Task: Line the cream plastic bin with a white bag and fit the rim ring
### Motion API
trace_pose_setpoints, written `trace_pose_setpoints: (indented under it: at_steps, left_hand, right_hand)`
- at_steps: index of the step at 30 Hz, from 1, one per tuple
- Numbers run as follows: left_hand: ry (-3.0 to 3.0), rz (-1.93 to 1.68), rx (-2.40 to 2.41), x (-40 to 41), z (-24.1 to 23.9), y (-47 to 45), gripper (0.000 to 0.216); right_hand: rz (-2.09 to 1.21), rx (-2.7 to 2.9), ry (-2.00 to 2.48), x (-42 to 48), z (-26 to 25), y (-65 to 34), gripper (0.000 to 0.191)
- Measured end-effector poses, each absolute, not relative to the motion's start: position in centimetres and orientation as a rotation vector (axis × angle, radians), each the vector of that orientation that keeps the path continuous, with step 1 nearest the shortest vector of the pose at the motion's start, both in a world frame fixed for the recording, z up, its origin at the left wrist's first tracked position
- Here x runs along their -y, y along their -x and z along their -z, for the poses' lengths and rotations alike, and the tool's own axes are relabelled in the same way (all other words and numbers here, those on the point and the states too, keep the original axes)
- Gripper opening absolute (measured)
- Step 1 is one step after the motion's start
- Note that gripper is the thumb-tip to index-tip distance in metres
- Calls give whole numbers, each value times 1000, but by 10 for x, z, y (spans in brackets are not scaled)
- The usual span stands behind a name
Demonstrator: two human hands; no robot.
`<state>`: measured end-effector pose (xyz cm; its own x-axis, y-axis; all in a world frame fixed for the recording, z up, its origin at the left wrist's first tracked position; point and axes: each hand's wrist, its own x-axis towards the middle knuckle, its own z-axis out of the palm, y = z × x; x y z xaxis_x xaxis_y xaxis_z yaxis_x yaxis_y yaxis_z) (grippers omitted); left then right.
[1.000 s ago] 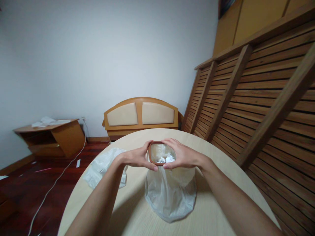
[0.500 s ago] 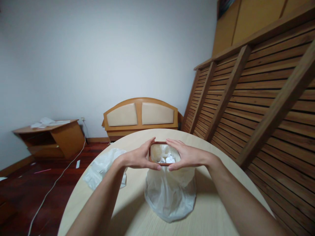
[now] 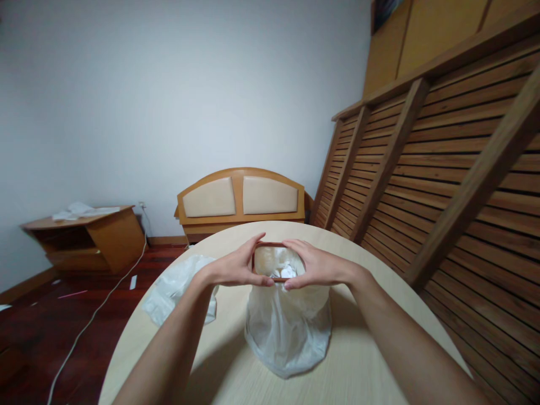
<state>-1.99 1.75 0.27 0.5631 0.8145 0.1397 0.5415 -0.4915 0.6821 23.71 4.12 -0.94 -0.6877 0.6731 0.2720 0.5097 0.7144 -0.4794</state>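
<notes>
On the round table stands a small trash bin with a brown, rounded rectangular rim [image 3: 270,244]. A translucent white plastic bag [image 3: 289,337] lines it, and the bag's loose part hangs over the near side onto the tabletop. Inside lies crumpled white paper [image 3: 288,272]. My left hand [image 3: 236,265] grips the rim's left end, thumb along the near edge and fingers toward the far edge. Opposite it, my right hand [image 3: 316,264] clasps the right end in the same way. The bin's body is hidden by the bag and my hands.
Another crumpled white plastic bag [image 3: 179,281] lies on the table [image 3: 358,360], left of the bin beside my left forearm. A headboard [image 3: 240,173] stands behind the table. Wooden slatted panels [image 3: 472,135] lean along the right. A white cable [image 3: 99,309] crosses the floor at left.
The bin, its bag and both hands have shifted slightly to the left. My grip on the rim stays the same.
</notes>
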Motion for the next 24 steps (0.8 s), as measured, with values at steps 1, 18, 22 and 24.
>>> trace_pose_setpoints:
  at_steps: [1,18,22,24]
  left_hand:
    - [-2210,-611,-1083,-17,-3,20,123]
    - [-2184,-587,-1158,-19,-3,24,124]
    - [-2191,-630,-1133,-20,-2,25,122]
    - [-2199,-641,-1135,-20,-3,25,122]
  right_hand:
    - [-522,2488,909,-41,9,-237,98]
    - [-655,2448,762,-44,10,-247,101]
    - [-656,2441,717,-44,10,-243,100]
    - [-675,2443,692,-44,10,-242,99]
